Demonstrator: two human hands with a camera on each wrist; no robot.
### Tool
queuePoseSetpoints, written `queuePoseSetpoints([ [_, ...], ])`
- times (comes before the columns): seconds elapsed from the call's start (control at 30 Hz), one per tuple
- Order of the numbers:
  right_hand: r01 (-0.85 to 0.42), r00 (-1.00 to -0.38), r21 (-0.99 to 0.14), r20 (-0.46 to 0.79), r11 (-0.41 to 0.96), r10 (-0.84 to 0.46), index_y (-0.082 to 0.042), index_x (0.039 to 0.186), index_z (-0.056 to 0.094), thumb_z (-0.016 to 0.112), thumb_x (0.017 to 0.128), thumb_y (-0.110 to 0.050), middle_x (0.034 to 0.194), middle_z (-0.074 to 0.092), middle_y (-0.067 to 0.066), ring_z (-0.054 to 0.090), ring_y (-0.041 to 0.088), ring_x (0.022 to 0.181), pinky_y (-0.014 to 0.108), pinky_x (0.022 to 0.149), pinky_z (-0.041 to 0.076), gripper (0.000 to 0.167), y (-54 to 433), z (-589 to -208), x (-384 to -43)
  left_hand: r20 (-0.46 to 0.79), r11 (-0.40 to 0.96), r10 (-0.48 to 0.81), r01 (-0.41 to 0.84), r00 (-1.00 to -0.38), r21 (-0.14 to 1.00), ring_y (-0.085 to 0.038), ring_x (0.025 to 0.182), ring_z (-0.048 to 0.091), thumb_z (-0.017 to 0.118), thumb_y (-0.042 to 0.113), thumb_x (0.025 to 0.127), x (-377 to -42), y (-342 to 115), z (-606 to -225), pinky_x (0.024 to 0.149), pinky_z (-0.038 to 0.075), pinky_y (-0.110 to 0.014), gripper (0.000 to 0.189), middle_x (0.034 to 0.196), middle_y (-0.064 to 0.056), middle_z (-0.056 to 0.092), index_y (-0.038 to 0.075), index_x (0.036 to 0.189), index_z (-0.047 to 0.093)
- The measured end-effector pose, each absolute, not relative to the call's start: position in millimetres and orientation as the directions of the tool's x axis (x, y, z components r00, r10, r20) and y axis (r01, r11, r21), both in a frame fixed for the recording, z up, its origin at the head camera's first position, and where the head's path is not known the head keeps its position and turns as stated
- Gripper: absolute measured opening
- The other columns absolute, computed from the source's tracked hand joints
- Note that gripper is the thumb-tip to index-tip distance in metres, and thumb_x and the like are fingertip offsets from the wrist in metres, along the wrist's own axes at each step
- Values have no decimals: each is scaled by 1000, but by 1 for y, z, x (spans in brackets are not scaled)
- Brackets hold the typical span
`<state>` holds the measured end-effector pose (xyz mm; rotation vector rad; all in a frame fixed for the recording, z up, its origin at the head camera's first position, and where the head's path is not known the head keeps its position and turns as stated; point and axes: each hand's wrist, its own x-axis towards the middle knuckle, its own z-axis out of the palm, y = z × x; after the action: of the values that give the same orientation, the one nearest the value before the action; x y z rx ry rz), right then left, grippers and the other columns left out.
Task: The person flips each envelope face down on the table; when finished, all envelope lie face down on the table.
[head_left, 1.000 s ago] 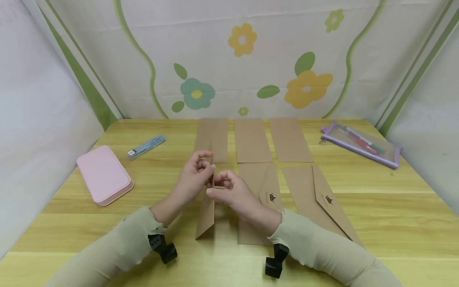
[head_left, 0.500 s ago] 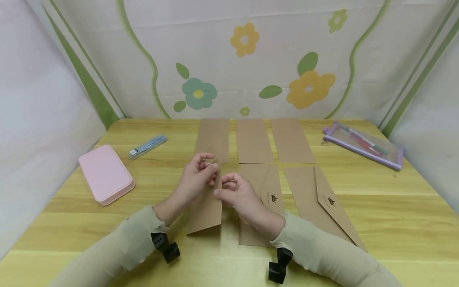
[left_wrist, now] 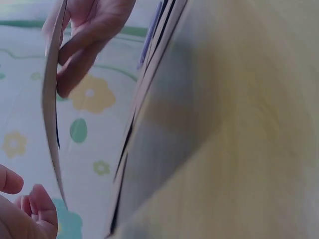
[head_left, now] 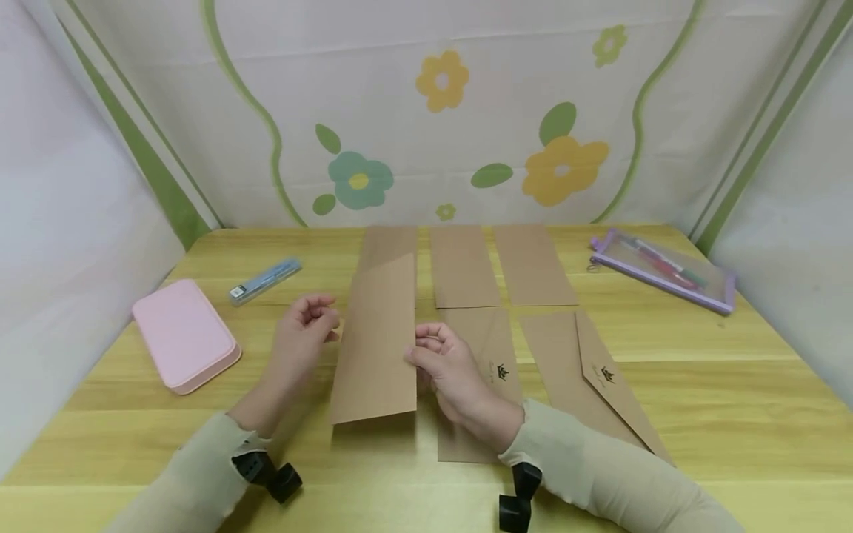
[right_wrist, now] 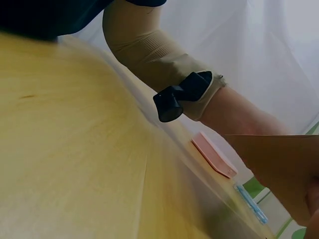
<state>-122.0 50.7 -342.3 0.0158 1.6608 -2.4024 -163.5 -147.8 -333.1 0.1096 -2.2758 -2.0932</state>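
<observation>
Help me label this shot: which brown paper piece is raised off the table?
The front-left piece, whose right edge the right hand pinches. The other five, three in the back row and two crown-printed ones, lie flat on the table.

The pale-sleeved left arm (head_left: 189, 477) and right arm (head_left: 600, 463) reach forward from below, angled toward each other. The left hand (head_left: 300, 333) stands apart from the right hand (head_left: 456, 370), its fingers (head_left: 315, 302) loosely curled. The right hand faces inward, its thumb (head_left: 428, 360) pressed toward its bent fingers (head_left: 436, 331) in a pinch.
</observation>
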Motion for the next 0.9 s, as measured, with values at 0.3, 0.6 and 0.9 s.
queuePoseSetpoints([
  [0.3,215,-971,-881,-148,-421,-188,-2,106,44,53,82,10,78,56,-4,54,6,69,15,60,46,28,47,-346,-123,-193,50,-14,-194,-981,980,-5,74,56,51,9,93,-164,-166,-341,64,49,-18,39,81,9,57,-6,127,42],
  [0.6,248,-957,-890,-164,-382,-241,-2,128,39,54,82,8,83,56,-1,57,7,70,19,66,50,49,51,-351,-127,-214,-30,93,-218,-972,975,-1,66,56,54,7,92,-167,-170,-352,59,49,-17,48,76,12,62,-6,135,37],
  [0.9,266,-907,-960,-218,-90,-360,-16,147,20,64,77,6,81,57,4,58,12,70,30,75,53,85,66,-357,-139,-207,-31,196,-217,-959,976,-3,65,59,55,0,88,-171,-181,-355,55,49,-16,61,79,10,65,-4,142,27],
])
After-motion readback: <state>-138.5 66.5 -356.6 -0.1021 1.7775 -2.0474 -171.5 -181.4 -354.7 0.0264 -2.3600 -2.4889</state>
